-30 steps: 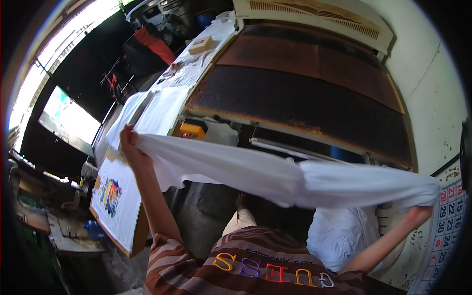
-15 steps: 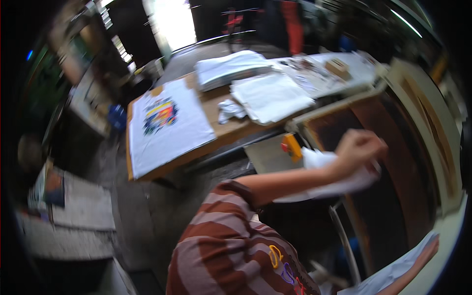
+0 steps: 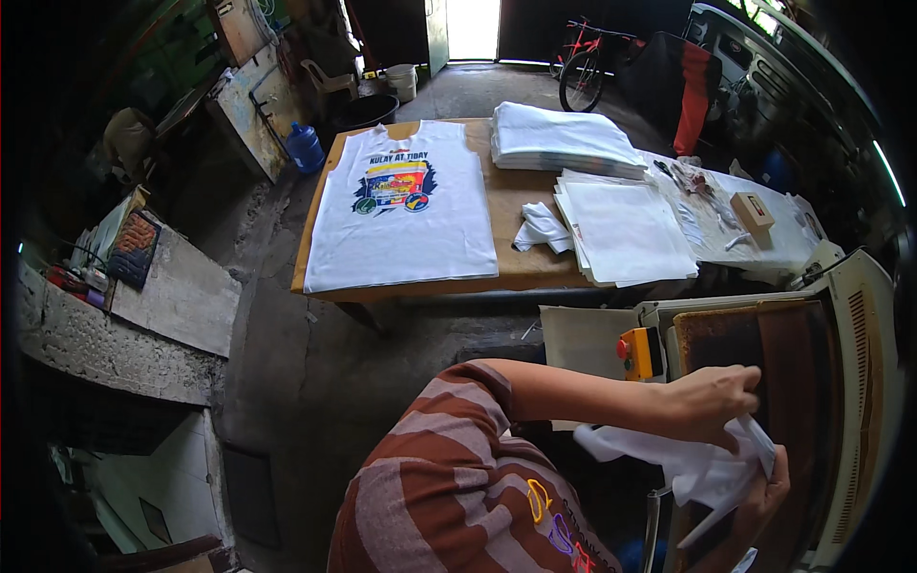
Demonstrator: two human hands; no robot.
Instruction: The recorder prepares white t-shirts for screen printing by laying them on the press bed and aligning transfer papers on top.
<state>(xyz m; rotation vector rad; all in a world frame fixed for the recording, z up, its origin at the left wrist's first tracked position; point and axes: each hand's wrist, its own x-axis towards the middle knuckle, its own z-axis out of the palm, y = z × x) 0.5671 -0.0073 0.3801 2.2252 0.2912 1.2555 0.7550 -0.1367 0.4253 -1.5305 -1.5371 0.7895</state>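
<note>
Both my hands are at the brown bed of the flat machine (image 3: 798, 392) on the right. My left hand (image 3: 712, 401) is closed, its fingers curled round the top of a bunched white cloth (image 3: 702, 468). Just below it, my right hand (image 3: 772, 482) grips a folded edge of the same cloth. Loose folds hang between and under the hands, partly over the machine's front edge. Part of my right hand's grip is hidden by the fabric.
On the wooden table (image 3: 401, 286) lie a printed white shirt piece (image 3: 334, 229), a folded white stack (image 3: 564, 134), white sheets (image 3: 630, 229) and a crumpled white cloth (image 3: 543, 229). A yellow box with a red button (image 3: 638, 353) is by my left forearm. Farther back stands a bicycle (image 3: 583, 76).
My right hand has come up from the lower right to meet my left hand at the white cloth. My left hand has moved lower in view. The head view has swung to the right.
</note>
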